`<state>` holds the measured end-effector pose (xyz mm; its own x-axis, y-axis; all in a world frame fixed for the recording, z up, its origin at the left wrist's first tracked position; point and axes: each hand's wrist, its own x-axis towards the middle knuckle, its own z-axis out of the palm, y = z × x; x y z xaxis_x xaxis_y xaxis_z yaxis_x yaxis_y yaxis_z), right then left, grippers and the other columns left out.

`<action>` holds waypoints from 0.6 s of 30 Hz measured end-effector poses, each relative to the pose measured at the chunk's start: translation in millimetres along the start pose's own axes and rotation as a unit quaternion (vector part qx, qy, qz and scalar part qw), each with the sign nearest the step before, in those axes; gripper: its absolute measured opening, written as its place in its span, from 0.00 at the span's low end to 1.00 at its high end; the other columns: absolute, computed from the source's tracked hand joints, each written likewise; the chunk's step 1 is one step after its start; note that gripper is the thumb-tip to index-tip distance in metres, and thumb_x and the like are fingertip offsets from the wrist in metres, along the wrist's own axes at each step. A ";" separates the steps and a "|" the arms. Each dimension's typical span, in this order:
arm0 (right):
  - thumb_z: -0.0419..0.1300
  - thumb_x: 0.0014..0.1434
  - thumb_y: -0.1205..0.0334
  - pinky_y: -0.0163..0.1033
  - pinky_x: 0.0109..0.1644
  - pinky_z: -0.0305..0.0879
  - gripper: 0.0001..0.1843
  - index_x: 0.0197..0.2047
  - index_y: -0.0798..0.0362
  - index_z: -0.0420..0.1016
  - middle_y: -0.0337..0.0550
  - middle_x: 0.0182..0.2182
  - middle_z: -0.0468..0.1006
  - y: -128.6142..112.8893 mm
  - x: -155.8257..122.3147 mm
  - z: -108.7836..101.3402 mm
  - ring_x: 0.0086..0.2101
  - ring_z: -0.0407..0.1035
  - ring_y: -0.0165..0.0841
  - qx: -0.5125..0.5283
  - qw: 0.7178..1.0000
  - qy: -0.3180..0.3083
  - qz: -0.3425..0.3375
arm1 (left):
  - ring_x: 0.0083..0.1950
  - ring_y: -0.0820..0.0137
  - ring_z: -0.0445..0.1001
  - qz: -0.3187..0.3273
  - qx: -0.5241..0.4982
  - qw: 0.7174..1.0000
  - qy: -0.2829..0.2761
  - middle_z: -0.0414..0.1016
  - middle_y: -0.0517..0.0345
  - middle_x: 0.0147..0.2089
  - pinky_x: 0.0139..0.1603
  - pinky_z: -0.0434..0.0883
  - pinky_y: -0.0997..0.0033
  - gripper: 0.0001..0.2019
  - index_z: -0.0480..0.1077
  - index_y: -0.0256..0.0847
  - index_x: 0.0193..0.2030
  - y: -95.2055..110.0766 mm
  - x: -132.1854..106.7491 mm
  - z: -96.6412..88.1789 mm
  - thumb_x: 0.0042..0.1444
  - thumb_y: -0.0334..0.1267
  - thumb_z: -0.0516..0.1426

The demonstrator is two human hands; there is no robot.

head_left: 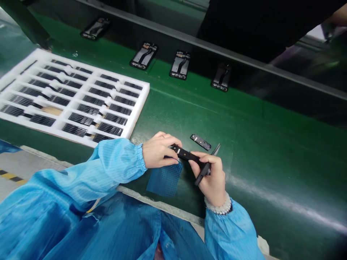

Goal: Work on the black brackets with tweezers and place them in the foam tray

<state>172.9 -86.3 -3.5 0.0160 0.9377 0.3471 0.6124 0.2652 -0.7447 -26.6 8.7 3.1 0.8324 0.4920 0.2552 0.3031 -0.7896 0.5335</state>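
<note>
Between my two hands is a slim black phone part (pixel 185 153) with a small white label and a gold spot. My left hand (pixel 160 150) grips its left end, fingers bent over it. At the other end, my right hand (pixel 214 177) pinches it with thumb and fingertips. That hand also holds black tweezers (pixel 204 174), slanting up to the right across the fingers. A similar phone part (pixel 200 142) lies on the green bench just beyond my hands. Under my left hand, a blue sheet (pixel 164 181) with a grid of small squares lies near the bench edge.
At left, a white foam tray (pixel 146 94) holds many black parts in slots. Several open phone bodies, including one phone body (pixel 180 65), lie along the far side by a grey rail (pixel 189 38). Beyond it stands a person in dark clothing (pixel 249 29).
</note>
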 end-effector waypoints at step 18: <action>0.64 0.53 0.63 0.42 0.45 0.67 0.15 0.38 0.47 0.59 0.43 0.37 0.77 12.5 13.8 -35.0 0.39 0.73 0.34 0.090 0.990 0.001 0.104 | 0.47 0.68 0.68 0.002 0.003 1.000 -0.029 0.74 0.59 0.45 0.50 0.55 0.66 0.08 0.78 0.46 0.33 1.9 0.4 5.6 0.58 0.44 0.58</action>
<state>208.5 -77.9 12.0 0.1298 0.9758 0.1760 0.4443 0.1014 -0.8901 -23.1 5.3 -0.3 0.8589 0.4673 0.2094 0.3031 -0.7935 0.5276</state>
